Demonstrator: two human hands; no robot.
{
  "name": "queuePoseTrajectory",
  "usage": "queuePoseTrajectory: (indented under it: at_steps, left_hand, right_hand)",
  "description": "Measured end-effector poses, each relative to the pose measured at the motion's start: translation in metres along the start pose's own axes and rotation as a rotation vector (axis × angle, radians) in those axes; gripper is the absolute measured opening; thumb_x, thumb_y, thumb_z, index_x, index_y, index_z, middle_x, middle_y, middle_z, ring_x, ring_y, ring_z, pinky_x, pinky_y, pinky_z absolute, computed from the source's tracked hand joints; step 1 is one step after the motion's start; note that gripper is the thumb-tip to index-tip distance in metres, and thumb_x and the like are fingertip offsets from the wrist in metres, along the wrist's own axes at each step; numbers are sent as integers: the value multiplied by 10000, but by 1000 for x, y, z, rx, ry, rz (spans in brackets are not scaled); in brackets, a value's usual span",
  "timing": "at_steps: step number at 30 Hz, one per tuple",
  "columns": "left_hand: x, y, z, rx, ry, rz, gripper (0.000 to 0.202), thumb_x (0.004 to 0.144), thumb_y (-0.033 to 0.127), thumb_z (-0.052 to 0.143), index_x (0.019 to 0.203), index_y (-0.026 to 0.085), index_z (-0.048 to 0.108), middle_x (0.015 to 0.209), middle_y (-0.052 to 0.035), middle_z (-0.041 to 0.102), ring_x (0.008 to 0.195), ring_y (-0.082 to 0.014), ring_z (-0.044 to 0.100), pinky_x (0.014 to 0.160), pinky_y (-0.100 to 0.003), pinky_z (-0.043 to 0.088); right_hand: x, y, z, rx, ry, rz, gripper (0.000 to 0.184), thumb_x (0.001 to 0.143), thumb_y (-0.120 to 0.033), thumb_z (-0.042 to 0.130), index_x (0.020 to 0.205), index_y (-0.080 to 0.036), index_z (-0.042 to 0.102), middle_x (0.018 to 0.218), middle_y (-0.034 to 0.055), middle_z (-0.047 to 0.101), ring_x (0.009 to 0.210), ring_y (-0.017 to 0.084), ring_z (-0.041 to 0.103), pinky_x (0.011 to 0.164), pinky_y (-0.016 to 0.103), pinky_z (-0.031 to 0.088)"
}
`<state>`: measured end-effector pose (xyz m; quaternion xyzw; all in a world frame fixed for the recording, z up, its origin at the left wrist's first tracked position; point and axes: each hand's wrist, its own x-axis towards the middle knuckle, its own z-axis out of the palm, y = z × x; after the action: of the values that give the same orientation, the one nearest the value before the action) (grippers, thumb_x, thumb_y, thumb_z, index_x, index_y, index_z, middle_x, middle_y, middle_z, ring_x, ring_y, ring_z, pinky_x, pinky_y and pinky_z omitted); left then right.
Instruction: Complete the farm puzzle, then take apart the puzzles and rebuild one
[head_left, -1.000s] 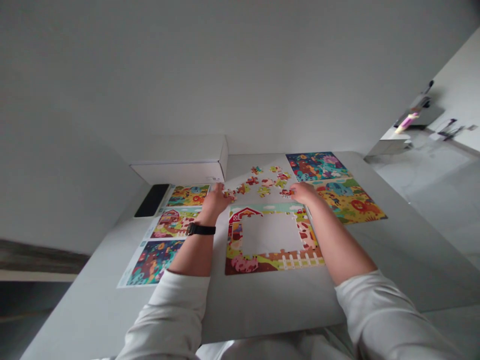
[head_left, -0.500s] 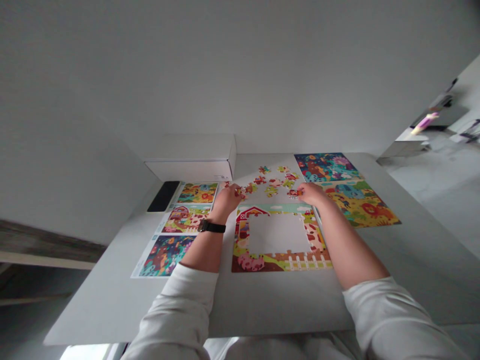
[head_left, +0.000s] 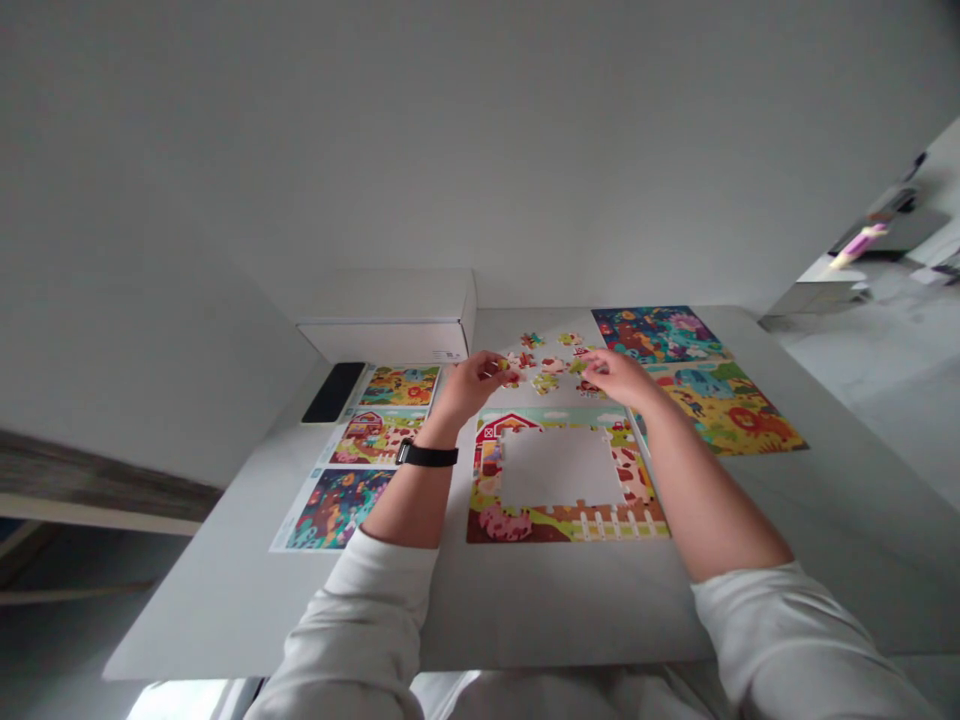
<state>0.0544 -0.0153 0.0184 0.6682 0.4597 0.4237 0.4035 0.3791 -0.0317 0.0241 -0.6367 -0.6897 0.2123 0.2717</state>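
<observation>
A farm jigsaw puzzle (head_left: 567, 515) lies on the white table (head_left: 555, 600) with its border done and a bare white middle. Several loose pieces (head_left: 546, 365) are scattered just beyond its far edge. My left hand (head_left: 472, 383), a black watch on the wrist, is raised over the puzzle's far left corner and pinches a small puzzle piece (head_left: 504, 367). My right hand (head_left: 619, 378) hovers over the loose pieces at the far right corner, fingers curled; what they hold, if anything, is hidden.
A white box (head_left: 390, 318) stands at the back left, a black phone (head_left: 333, 391) beside it. A sheet with three picture cards (head_left: 360, 450) lies left of the puzzle. Two finished puzzles (head_left: 697, 375) lie at the right.
My left hand has lifted off the table and moved right with a piece in its fingers. My right hand has risen slightly above the loose pieces.
</observation>
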Motion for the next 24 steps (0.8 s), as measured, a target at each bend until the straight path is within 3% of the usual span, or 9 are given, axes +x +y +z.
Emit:
queuePoseTrajectory:
  at_steps: [5,10,15,19,24]
  left_hand:
    - [-10,24,18,-216,-145,51,416,823,497,877,1019,191,675,914,-57,785,751,-147,695,637,-251,472]
    - [-25,41,32,-274,-203,136,416,839,475,891,1047,192,666,931,-65,781,868,-175,752,763,-283,557]
    - [-45,58,38,-215,-209,184,325,933,449,807,1067,182,676,898,-66,771,834,-171,745,734,-276,552]
    - [-70,69,40,14,-158,178,259,1001,431,677,940,179,694,865,-41,745,751,-141,657,676,-256,484]
    - [-106,62,47,194,-81,139,191,980,359,634,931,192,712,808,-5,703,687,-126,569,655,-257,435]
  right_hand:
    - [-20,-48,-3,406,-82,-152,318,961,-467,729,1202,-261,720,1052,65,757,877,215,706,751,338,568]
    - [-42,-79,-3,549,-142,-155,279,943,-510,748,1065,-264,702,955,39,750,858,203,692,746,328,563]
    - [-60,-83,-7,565,-111,-153,263,897,-499,767,945,-256,681,875,32,736,822,209,672,763,352,542]
    - [-85,-78,-7,513,-133,-136,277,872,-506,755,934,-247,679,858,23,732,798,206,653,734,339,496]
    - [-119,-60,0,469,-193,-86,299,845,-518,768,900,-237,681,853,21,751,777,197,653,731,325,473]
